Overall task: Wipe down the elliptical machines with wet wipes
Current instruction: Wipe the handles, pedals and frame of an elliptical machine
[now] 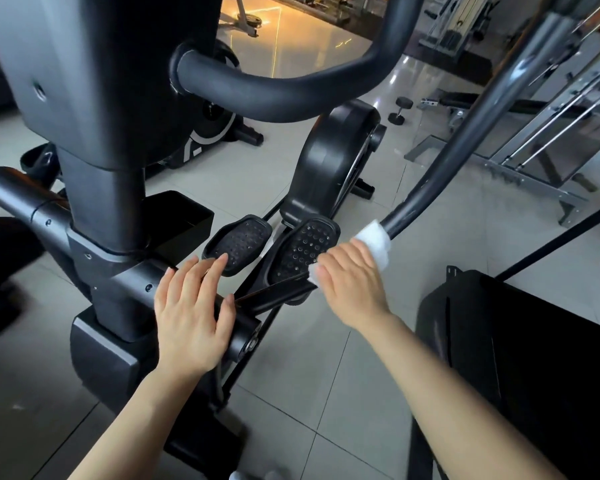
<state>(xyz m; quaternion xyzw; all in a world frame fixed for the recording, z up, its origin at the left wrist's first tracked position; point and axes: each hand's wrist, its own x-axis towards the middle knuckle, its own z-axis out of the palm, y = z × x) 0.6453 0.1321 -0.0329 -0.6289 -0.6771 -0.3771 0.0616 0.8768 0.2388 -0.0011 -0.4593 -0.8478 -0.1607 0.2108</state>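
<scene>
Fingers (329,271) of the right hand (352,285) wrap the wet wipe (374,240) around the elliptical arm (440,168) (left hand (191,306) spread flat).

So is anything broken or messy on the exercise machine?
Nothing looks broken or spilled. The right hand holds a white wipe round the machine's swing arm, and the left hand rests flat on the frame. A small dumbbell lies loose on the floor behind.
</scene>
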